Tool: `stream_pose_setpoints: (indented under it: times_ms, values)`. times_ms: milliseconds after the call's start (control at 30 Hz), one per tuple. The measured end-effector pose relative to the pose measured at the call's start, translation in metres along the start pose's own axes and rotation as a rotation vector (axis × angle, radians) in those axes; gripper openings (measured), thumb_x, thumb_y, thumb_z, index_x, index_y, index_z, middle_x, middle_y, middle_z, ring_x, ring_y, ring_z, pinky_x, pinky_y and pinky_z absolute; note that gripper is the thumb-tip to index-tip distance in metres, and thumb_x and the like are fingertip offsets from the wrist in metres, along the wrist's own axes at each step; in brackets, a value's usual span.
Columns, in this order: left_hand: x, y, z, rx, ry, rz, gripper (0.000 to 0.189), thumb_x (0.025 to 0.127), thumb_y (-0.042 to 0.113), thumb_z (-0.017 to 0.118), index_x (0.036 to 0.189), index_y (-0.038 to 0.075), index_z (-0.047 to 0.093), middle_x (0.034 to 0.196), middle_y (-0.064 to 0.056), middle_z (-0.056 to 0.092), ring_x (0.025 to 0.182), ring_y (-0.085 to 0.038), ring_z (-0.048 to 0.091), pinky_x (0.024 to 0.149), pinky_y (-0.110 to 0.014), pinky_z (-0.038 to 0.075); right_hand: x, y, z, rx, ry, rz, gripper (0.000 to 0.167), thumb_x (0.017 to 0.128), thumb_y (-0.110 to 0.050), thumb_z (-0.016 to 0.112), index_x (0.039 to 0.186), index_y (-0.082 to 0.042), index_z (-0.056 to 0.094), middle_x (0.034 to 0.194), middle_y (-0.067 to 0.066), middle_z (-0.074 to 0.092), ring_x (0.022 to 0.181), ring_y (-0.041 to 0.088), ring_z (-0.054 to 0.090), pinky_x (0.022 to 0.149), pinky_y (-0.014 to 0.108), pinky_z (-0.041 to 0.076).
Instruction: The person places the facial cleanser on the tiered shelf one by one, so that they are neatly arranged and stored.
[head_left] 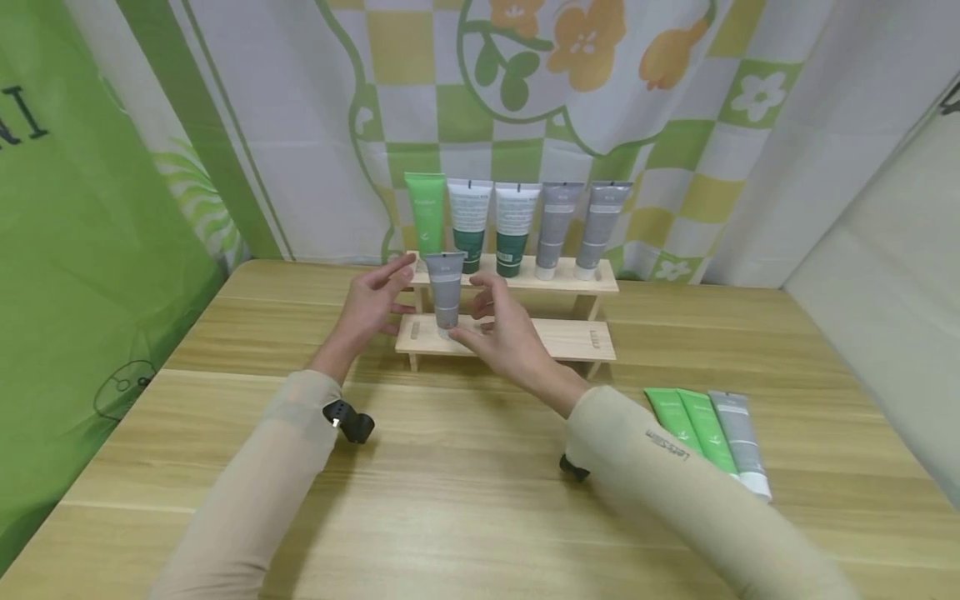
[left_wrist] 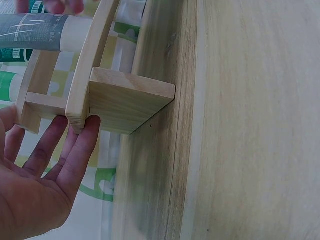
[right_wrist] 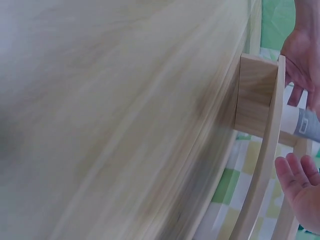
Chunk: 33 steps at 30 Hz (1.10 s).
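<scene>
A grey tube [head_left: 446, 292] stands on its white cap near the left end of the lower shelf [head_left: 558, 337] of a two-step wooden rack. My left hand [head_left: 367, 304] is at the rack's left end, its extended fingers touching the shelf edge [left_wrist: 77, 112] in the left wrist view. Just right of the tube is my right hand [head_left: 510, 329], fingers loosely bent and thumb near the cap. The right wrist view shows a gap between these fingers [right_wrist: 295, 172] and the tube.
On the upper shelf [head_left: 483, 265] stand a green tube [head_left: 428, 212], two white-and-green tubes [head_left: 470, 218] and two grey tubes [head_left: 555, 225]. Two green tubes [head_left: 701, 425] and a grey tube [head_left: 738, 433] lie on the table at right. A patterned curtain [head_left: 420, 100] hangs behind.
</scene>
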<state>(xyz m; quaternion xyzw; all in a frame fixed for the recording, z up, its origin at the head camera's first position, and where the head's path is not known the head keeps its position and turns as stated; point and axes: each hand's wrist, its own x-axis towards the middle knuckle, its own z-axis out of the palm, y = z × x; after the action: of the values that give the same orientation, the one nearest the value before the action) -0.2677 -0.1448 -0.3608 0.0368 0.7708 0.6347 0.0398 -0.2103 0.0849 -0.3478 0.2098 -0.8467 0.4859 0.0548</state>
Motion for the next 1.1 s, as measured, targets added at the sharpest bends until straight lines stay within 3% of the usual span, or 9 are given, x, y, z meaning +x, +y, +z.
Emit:
stream_pose_setpoints:
  times_ms: [300,500,733,800,967,1100]
  values:
    - [0.0,0.004,0.001,-0.024,-0.011,-0.035,0.048,0.101,0.049,0.055,0.147,0.037,0.051,0.142,-0.016,0.052,0.105,-0.041,0.066,0.07,-0.048,0.061,-0.026,0.007,-0.037,0.028,-0.013,0.046,0.069,0.088,-0.014,0.08,0.144,-0.004,0.041,0.123,0.022,0.056,0.111,0.031,0.058,0.093,0.041,0.055]
    - [-0.001,0.004,-0.001,-0.026,-0.001,-0.032,0.049,0.101,0.05,0.056,0.147,0.035,0.052,0.143,-0.016,0.052,0.105,-0.04,0.067,0.068,-0.047,0.062,-0.047,0.012,-0.071,0.049,0.034,0.101,0.063,0.086,-0.012,0.082,0.139,-0.003,0.048,0.121,0.022,0.058,0.111,0.032,0.059,0.093,0.044,0.055]
    - [-0.002,0.002,-0.006,-0.026,0.014,-0.022,0.05,0.1,0.05,0.056,0.147,0.034,0.053,0.143,-0.015,0.053,0.101,-0.038,0.069,0.066,-0.046,0.062,-0.076,0.026,-0.112,0.138,0.054,0.181,0.059,0.088,-0.007,0.079,0.137,0.003,0.047,0.123,0.027,0.055,0.105,0.027,0.065,0.083,0.027,0.058]
    - [-0.002,0.001,-0.008,-0.028,0.022,-0.021,0.049,0.1,0.05,0.057,0.146,0.034,0.054,0.143,-0.015,0.053,0.099,-0.036,0.07,0.065,-0.046,0.062,-0.084,0.029,-0.122,0.197,0.054,0.207,0.057,0.089,-0.004,0.077,0.137,0.004,0.046,0.124,0.027,0.055,0.102,0.022,0.066,0.082,0.029,0.059]
    - [-0.004,0.001,-0.009,-0.027,0.032,-0.025,0.046,0.101,0.049,0.057,0.144,0.036,0.055,0.143,-0.013,0.054,0.092,-0.031,0.071,0.063,-0.045,0.062,-0.105,0.04,-0.147,0.352,0.06,0.258,0.051,0.091,0.001,0.073,0.135,0.001,0.048,0.119,0.014,0.06,0.098,0.015,0.069,0.081,0.04,0.06]
    - [-0.004,0.001,-0.011,-0.019,0.031,-0.026,0.046,0.101,0.049,0.057,0.145,0.035,0.055,0.144,-0.014,0.053,0.093,-0.031,0.071,0.062,-0.044,0.062,-0.122,0.049,-0.166,0.371,0.033,0.271,0.046,0.093,0.001,0.071,0.134,-0.006,0.051,0.117,0.006,0.063,0.099,0.018,0.07,0.08,0.042,0.06]
